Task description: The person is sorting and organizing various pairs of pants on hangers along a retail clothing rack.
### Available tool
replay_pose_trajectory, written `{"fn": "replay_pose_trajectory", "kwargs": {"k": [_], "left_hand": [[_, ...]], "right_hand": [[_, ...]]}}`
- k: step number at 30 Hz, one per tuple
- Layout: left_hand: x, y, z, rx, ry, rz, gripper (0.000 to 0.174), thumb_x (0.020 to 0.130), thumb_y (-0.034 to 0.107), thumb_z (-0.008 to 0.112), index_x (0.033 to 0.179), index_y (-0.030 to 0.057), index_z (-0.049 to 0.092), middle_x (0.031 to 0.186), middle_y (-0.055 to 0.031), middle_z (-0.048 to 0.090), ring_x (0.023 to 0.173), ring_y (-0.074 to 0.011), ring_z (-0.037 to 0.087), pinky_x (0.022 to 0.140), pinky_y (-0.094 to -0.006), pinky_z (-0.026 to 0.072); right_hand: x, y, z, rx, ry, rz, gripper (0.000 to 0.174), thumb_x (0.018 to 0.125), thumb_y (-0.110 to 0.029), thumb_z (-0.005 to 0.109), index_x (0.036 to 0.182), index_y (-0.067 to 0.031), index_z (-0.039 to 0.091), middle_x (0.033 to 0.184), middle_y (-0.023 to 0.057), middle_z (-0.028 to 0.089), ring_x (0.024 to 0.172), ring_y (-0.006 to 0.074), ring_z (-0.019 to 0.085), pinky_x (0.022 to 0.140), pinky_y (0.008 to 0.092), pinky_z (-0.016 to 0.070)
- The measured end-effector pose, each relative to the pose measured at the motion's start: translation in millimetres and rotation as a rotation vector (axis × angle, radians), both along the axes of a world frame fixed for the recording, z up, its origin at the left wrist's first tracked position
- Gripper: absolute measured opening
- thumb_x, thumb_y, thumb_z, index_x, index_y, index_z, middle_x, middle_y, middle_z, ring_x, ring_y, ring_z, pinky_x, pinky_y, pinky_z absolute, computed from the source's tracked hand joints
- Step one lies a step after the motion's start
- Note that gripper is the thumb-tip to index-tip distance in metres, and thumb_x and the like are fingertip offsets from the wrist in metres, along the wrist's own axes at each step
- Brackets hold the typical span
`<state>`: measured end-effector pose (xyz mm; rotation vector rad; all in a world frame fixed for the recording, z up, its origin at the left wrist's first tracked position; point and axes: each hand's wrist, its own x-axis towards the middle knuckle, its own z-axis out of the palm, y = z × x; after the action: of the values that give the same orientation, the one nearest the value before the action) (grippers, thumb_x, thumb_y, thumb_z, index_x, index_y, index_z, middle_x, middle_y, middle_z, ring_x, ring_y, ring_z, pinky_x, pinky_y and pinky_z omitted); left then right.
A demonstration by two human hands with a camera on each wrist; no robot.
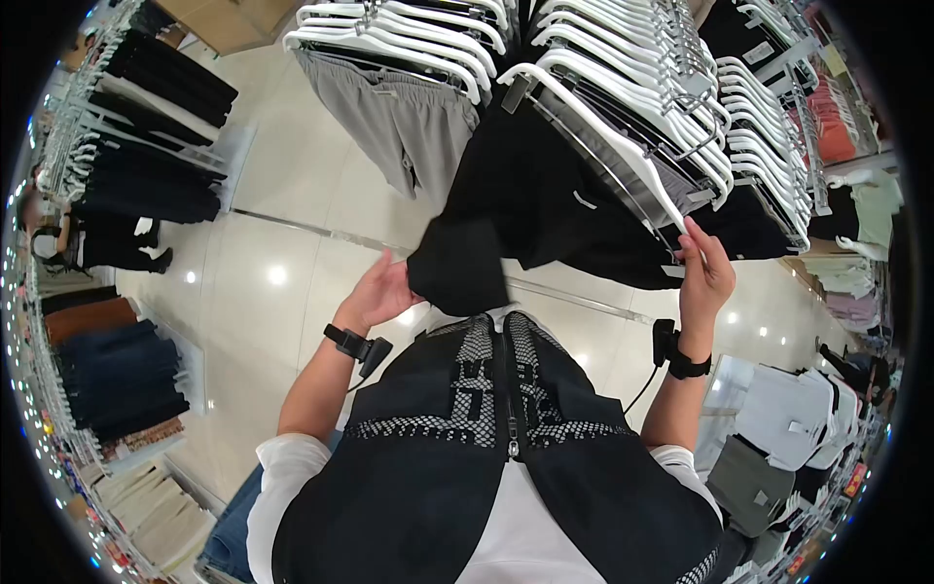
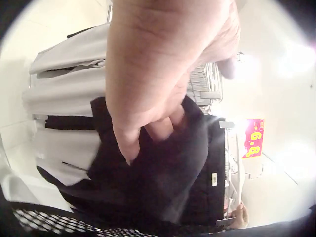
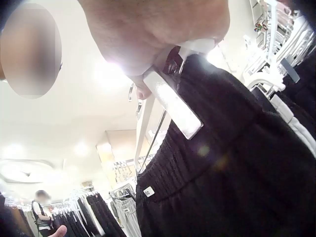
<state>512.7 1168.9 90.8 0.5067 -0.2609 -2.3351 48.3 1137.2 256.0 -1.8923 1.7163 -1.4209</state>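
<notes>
A pair of black pants with a gathered elastic waistband hangs from a white clip hanger at the front of the rack. My right hand grips the near end of this hanger. Close under that hand, the right wrist view shows a shiny clip on the waistband and a small white size sticker. Lower down, my left hand holds the bottom of a pant leg, which is lifted toward my body. In the left wrist view its thumb and fingers pinch the dark cloth.
Grey pants hang on white hangers left of the black pair. More packed hangers fill the rack behind. Another clothing rack stands across the tiled floor at left, with a person beside it. Folded-looking tops are at lower right.
</notes>
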Motion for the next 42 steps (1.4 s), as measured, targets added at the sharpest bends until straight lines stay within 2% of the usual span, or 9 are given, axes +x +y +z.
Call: {"fn": "replay_pose_trajectory", "kwargs": {"k": [4,10,21,26,29,31,37,39,42], "left_hand": [[11,-34,37,-0.009,-0.358,0.058,0.048,0.098,0.019,0.068,0.139,-0.0011,0.053,0.128,-0.0133,0.067,0.109,-0.0229,0.07,0.096,-0.0369,0.0586],[59,-64,0,0.205,-0.273,-0.157,0.06,0.097,0.022,0.069,0.144,-0.0072,0.048,0.136,-0.0197,0.064,0.121,-0.028,0.067,0.105,-0.0378,0.0542],[73,-102,-114,-0.588,-1.207,-0.587,0.046,0.094,0.021,0.071,0.129,-0.0073,0.062,0.117,-0.0185,0.073,0.097,-0.0279,0.073,0.086,-0.041,0.058],[19,-75,-105,-1.282,-2.045,-0.763,0.08,0.087,0.04,0.077,0.144,-0.0064,0.046,0.134,-0.0275,0.061,0.122,-0.0354,0.064,0.097,-0.0428,0.0536],[-23,-96,-100,-1.464,-1.159,-0.801,0.101,0.081,0.041,0.083,0.151,-0.0093,0.031,0.143,-0.0307,0.053,0.126,-0.0414,0.059,0.104,-0.0432,0.0502],[-60,-92,-96,-1.451,-0.989,-0.482,0.1,0.081,0.043,0.084,0.151,-0.0092,0.034,0.137,-0.0312,0.058,0.129,-0.0411,0.058,0.107,-0.0417,0.0485],[-142,-121,-80,-1.23,-1.034,-0.797,0.083,0.087,0.043,0.079,0.146,-0.0065,0.047,0.125,-0.0248,0.068,0.123,-0.035,0.063,0.106,-0.04,0.0489],[-153,-115,-85,-1.035,-0.911,-0.814,0.054,0.095,0.041,0.071,0.13,0.0003,0.064,0.12,-0.0178,0.071,0.106,-0.027,0.069,0.097,-0.0359,0.0522],[-159,-105,-83,-0.812,-0.876,-0.861,0.047,0.097,0.026,0.067,0.134,-0.0031,0.06,0.114,-0.0143,0.072,0.099,-0.0216,0.07,0.086,-0.0349,0.0554]], "right_hand": [[26,3,8,0.016,0.003,-0.073,0.025,0.093,0.001,0.072,0.118,-0.0035,0.077,0.075,0.0013,0.062,0.065,0.0068,0.057,0.061,0.0207,0.0448],[48,12,28,0.024,-0.021,-0.187,0.024,0.094,0.0,0.071,0.118,-0.0022,0.076,0.078,0.003,0.064,0.068,0.0079,0.059,0.063,0.0212,0.047],[79,47,71,0.009,0.046,-0.308,0.025,0.094,0.0,0.071,0.119,-0.0013,0.076,0.081,0.0038,0.065,0.07,0.0094,0.062,0.064,0.0217,0.0482],[84,74,96,0.017,0.0,-0.311,0.025,0.096,0.001,0.067,0.12,0.004,0.072,0.077,0.0075,0.062,0.067,0.0149,0.062,0.066,0.026,0.0509],[85,102,106,-0.004,-0.046,-0.286,0.025,0.095,0.002,0.067,0.12,0.0042,0.072,0.077,0.0082,0.062,0.067,0.0164,0.063,0.066,0.0269,0.0512],[87,110,113,0.002,-0.086,-0.246,0.026,0.095,0.002,0.067,0.12,0.0041,0.072,0.077,0.0089,0.063,0.067,0.0176,0.063,0.066,0.0275,0.0515],[73,102,116,-0.011,-0.055,-0.222,0.026,0.095,0.003,0.067,0.12,0.0039,0.072,0.078,0.0089,0.063,0.069,0.0162,0.063,0.066,0.0261,0.0502],[56,100,110,0.005,-0.016,-0.279,0.026,0.095,0.003,0.066,0.12,0.0039,0.073,0.079,0.0089,0.063,0.07,0.0151,0.063,0.065,0.0253,0.0496],[27,99,93,-0.004,-0.037,-0.316,0.025,0.096,0.002,0.067,0.12,0.0014,0.074,0.079,0.0063,0.064,0.07,0.0117,0.062,0.064,0.0233,0.0487]]}}
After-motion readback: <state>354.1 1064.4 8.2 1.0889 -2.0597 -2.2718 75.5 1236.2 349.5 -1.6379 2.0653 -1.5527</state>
